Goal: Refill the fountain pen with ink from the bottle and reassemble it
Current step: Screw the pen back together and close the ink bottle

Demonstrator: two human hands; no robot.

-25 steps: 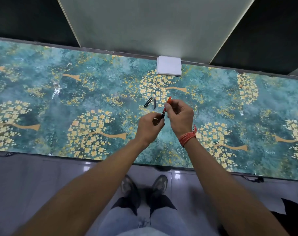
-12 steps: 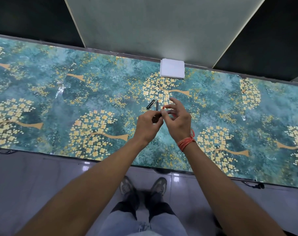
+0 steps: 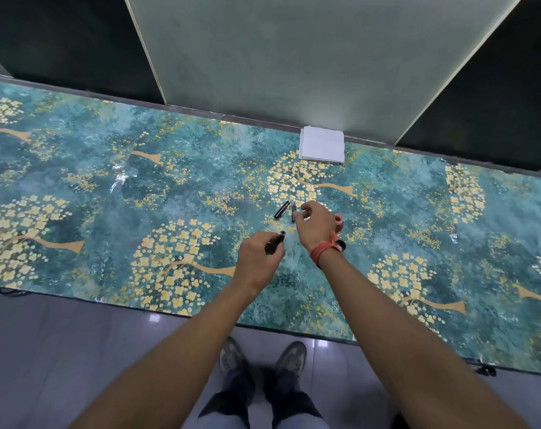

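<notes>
My left hand is shut on a dark pen barrel, whose gold-ringed open end points up and right. My right hand hovers just beyond it with fingers apart, the fingertips close to a thin dark pen part with a reddish tip that lies on the table. A black pen cap lies just left of that part. A small dark round object shows beside my right wrist band; I cannot tell what it is. No ink bottle is clearly visible.
The table carries a teal cover with yellow flower trees. A folded white tissue rests at the back edge against a grey wall panel. The table's front edge runs above my shoes on the tiled floor.
My hands have come apart. The right hand has left the barrel and moved up and right toward the parts on the table; the orange piece it held is no longer visible. The left keeps the barrel.
</notes>
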